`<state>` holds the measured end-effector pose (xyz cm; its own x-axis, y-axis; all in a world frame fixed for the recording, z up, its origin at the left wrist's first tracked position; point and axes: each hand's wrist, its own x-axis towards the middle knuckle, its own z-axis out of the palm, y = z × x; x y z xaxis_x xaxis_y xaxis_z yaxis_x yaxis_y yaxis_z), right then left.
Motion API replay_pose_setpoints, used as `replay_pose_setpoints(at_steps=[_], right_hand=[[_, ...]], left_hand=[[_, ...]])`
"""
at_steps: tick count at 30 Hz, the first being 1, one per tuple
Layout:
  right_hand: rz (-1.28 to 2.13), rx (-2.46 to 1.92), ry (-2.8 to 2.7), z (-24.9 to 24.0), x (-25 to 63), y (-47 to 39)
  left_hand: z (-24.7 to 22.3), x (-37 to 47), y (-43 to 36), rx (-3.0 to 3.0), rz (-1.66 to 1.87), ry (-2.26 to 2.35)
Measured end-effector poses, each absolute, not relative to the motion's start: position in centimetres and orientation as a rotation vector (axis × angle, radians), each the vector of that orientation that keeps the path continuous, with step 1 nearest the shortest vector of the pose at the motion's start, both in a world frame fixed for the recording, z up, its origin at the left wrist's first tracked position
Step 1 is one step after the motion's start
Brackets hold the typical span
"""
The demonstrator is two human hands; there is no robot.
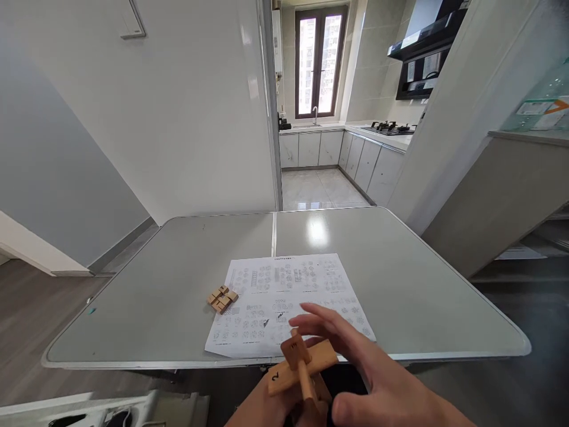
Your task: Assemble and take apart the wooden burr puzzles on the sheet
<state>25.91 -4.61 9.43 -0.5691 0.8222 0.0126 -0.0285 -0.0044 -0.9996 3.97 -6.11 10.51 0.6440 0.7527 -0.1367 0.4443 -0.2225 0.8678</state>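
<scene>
Near the bottom centre, a wooden puzzle [302, 365] of interlocking pieces is held off the table's front edge; a "2" shows on one piece. My left hand [267, 400] grips it from below, its fingers largely hidden behind the wood. My right hand [368, 367] is beside it with thumb and fingers spread around its right side, fingertips close behind the top peg. Whether they touch it is unclear. A printed sheet [284, 296] with small diagrams lies on the table. On the sheet's left edge rests a small group of wooden blocks [222, 299], one marked "3".
The grey folding table [178, 267] has a seam down its middle. Behind it, a doorway opens to a kitchen with a window [317, 62] and a stove [389, 127]. A plastic bottle [544, 107] stands on a ledge at the right. White equipment [102, 409] shows at bottom left.
</scene>
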Motion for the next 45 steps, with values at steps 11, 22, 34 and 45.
replay_pose_setpoints(at_steps=[11, 22, 34, 45], right_hand=[[1.591, -0.954, -1.428, 7.3, 23.7, -5.4], [1.879, -0.833, -0.861, 4.5, 22.2, -2.8], [1.460, -1.137, -0.760, -0.5, 25.6, 4.3], [0.923, -1.515, -0.907, -4.6, 27.2, 10.0]], left_hand=[[5.8, 4.9, -7.0, 1.875, 0.716, 1.095], [1.8, 5.1, -6.7, 1.386, 0.783, 1.133], [-2.6, -2.4, 0.9, 1.674, 0.981, 1.619], [-3.3, -3.1, 1.4, 1.652, 0.958, 1.627]])
